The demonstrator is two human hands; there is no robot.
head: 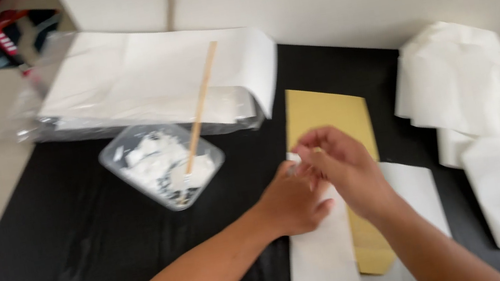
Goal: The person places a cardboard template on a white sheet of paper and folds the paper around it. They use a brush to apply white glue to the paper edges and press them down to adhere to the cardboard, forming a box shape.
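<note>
Head view: near the surface's front edge, the left hand (293,204) presses a white paper strip (323,256) flat; the right hand (340,163) pinches its top end over a tan card (327,118). Thin, limp, tearable paper; best held by edges. Farther back: glue tub (162,166).
</note>
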